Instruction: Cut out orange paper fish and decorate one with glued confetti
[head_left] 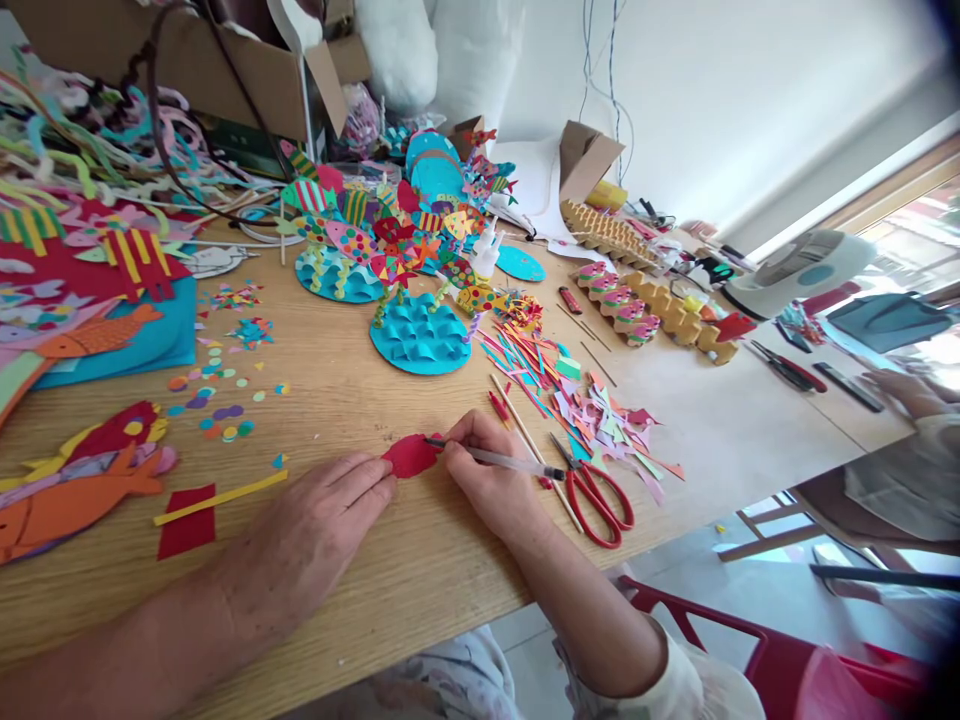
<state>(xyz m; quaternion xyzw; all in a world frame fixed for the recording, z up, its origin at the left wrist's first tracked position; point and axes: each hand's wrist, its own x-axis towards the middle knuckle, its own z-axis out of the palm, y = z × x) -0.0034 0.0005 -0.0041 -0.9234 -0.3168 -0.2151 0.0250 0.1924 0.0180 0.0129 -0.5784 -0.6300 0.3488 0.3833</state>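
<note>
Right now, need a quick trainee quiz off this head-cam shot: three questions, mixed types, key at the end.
1. True or false: the right hand holds a slim, clear-barrelled pen with its tip at the red, roughly oval paper cutout.

2. What lies across the dark-red, four-sided paper piece?
A) a round blue paper disc
B) a long yellow paper strip
C) a pale wooden stick

3. Fill in: the red-handled metal scissors lie on the wooden table, to the person's ____ of the cutout.

Key: 1. True. 2. B. 3. Right.
</note>
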